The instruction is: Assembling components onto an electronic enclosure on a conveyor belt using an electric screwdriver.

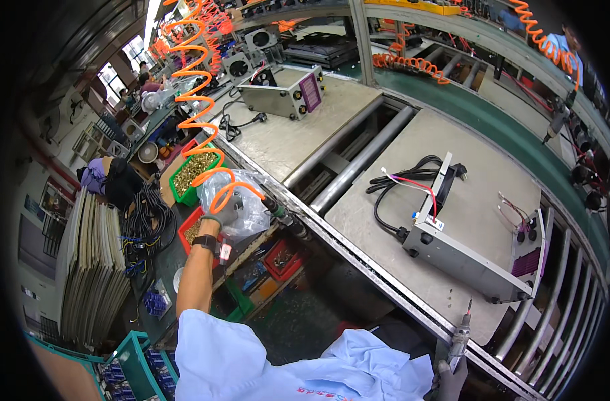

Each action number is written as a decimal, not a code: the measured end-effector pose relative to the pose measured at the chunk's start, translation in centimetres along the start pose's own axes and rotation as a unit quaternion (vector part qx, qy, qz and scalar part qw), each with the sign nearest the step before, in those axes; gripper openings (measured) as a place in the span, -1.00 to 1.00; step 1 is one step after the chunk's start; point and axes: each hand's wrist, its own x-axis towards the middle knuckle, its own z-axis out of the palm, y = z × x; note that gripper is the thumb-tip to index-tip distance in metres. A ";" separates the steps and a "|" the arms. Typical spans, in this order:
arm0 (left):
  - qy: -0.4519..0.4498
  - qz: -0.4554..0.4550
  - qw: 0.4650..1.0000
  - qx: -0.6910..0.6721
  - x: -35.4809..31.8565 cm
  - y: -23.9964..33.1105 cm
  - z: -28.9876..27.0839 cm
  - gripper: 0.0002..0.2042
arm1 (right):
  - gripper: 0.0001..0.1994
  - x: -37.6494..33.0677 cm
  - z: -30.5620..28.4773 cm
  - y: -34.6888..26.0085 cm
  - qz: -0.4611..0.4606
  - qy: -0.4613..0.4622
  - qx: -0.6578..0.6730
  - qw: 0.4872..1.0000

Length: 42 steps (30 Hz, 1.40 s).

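Note:
My left hand, in a grey glove, reaches to a clear plastic bag beside the parts bins; its fingers are hidden by the plastic and the coil in front. My right hand, also gloved, is wrapped round a power screwdriver at the lower right, its bit pointing up and away from me. Past the bit stands an open grey metal casing with a purple grille at its right end. A black power cord and red and white wires lie by it on the metal board.
An orange coiled hose hangs before my left arm. A green bin of brass-coloured screws and a red bin sit left of the line. A second casing stands farther along. Metal rollers separate the boards; stacked panels stand left.

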 end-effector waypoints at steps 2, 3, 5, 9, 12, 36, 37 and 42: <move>0.019 -0.004 1.000 0.004 -0.1 0.3 0.2 -0.72 | -0.51 0.0 0.1 0.0 -0.011 -0.003 -0.004 1.000; 0.016 -0.002 1.000 0.004 -0.2 0.2 0.4 -0.72 | -0.51 0.0 0.1 0.0 -0.008 -0.002 -0.004 1.000; 0.027 -0.042 0.997 -0.067 -0.4 0.0 0.9 -0.77 | -0.53 0.1 -0.1 0.1 0.011 0.002 0.008 1.000; 0.104 -0.121 0.972 -0.175 -1.2 -1.3 1.2 -0.88 | -0.53 0.6 -0.8 1.0 0.018 -0.003 -0.003 1.000; 0.099 -0.142 0.907 -0.383 -2.0 -2.3 0.7 -0.85 | -0.47 1.4 -1.2 2.4 0.042 -0.014 -0.027 0.999; -0.163 0.291 0.818 -0.468 -7.8 50.4 4.6 -0.87 | -0.51 2.3 -2.6 3.5 0.008 -0.030 -0.002 1.000; -0.120 0.321 0.833 -0.435 -7.3 51.4 5.0 -0.87 | -0.51 2.3 -2.6 3.5 0.010 -0.025 0.002 1.000; -0.058 0.376 0.845 -0.375 -7.0 51.8 6.4 -0.87 | -0.51 2.5 -2.8 4.0 0.000 -0.026 0.019 0.999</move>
